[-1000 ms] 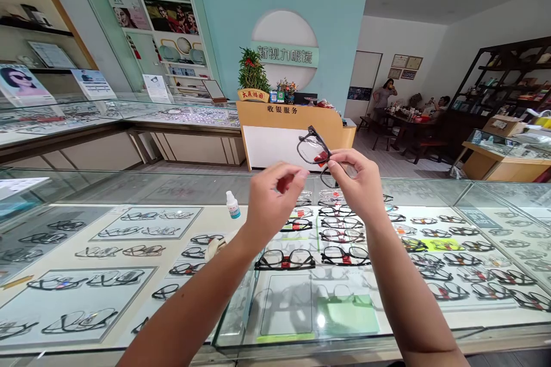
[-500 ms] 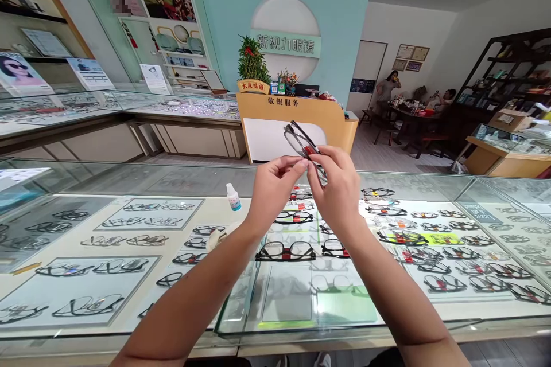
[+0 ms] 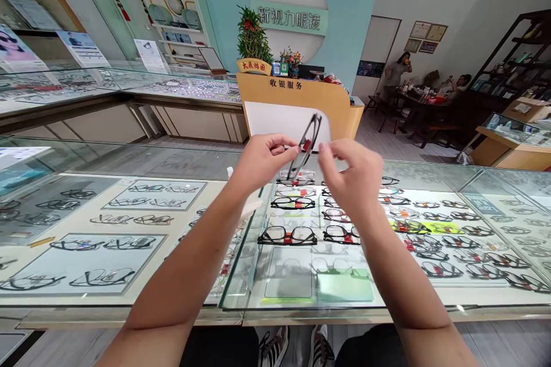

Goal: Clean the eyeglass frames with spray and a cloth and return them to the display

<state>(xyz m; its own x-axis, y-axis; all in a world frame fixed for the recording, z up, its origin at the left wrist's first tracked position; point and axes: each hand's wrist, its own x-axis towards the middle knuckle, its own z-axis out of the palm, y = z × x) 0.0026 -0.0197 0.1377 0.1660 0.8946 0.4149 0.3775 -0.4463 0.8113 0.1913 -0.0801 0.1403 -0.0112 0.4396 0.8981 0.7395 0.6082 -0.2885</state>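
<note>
Above the glass display case, my left hand (image 3: 271, 159) pinches a dark pair of eyeglasses (image 3: 317, 126) between thumb and fingertips. The glasses are tilted nearly on edge, and a red tag shows at their middle. Just to their right is my right hand (image 3: 353, 175), its thumb and fingers bent and slightly apart, with a gap between it and the frame. Below my hands, a black pair of glasses (image 3: 287, 236) with a red tag lies on the case, with more pairs in rows behind it. My left forearm covers most of the white bottle (image 3: 229, 172).
Glass display cases (image 3: 150, 298) with many frames spread to both sides. Ahead stands a wooden counter (image 3: 297, 92) with a leafy plant (image 3: 253, 40) on it. Two people are around a table (image 3: 413, 100) at the far right. A cardboard box (image 3: 523, 109) rests on another case.
My right hand has come off the glasses and moved right. The glasses have turned more upright in my left hand. The view has tipped downward, showing shoes at the bottom.
</note>
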